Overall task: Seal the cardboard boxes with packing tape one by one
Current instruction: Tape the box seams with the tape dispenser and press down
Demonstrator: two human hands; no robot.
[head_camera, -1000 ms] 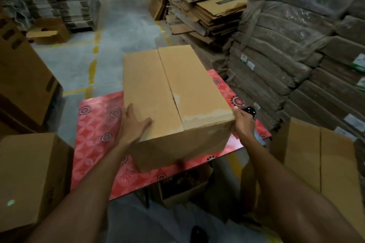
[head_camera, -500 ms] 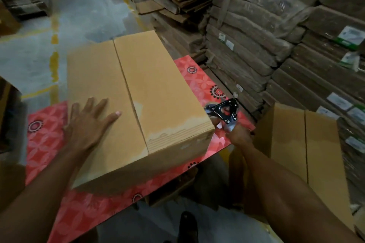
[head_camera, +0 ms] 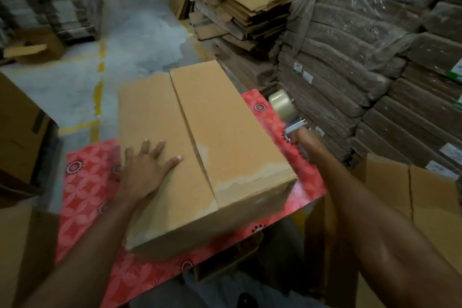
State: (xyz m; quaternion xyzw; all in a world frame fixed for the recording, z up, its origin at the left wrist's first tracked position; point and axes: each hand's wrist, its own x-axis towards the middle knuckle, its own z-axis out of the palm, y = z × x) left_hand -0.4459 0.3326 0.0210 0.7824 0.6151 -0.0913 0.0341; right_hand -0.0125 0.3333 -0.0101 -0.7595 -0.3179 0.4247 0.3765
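A closed brown cardboard box [head_camera: 225, 132] lies on a red patterned table [head_camera: 85, 182]; its two top flaps meet in a bare seam running away from me. My left hand [head_camera: 146, 170] lies flat with spread fingers on the left flap. To the right of the box, my right hand [head_camera: 308, 144] grips the handle of a tape dispenser [head_camera: 283, 107], raised above the table edge with its clear tape roll pointing away. The dispenser is apart from the box.
Another brown box [head_camera: 410, 207] stands at the lower right by my right arm. More boxes [head_camera: 17, 132] crowd the left. Wrapped bundles of flat cardboard [head_camera: 362, 57] rise at the right. Loose flattened cartons [head_camera: 250, 7] are piled behind. Grey floor with yellow lines [head_camera: 100, 82] lies beyond.
My right hand has lifted the tape dispenser up beside the box's right side. My left hand has slid from the box's near left corner onto the left flap.
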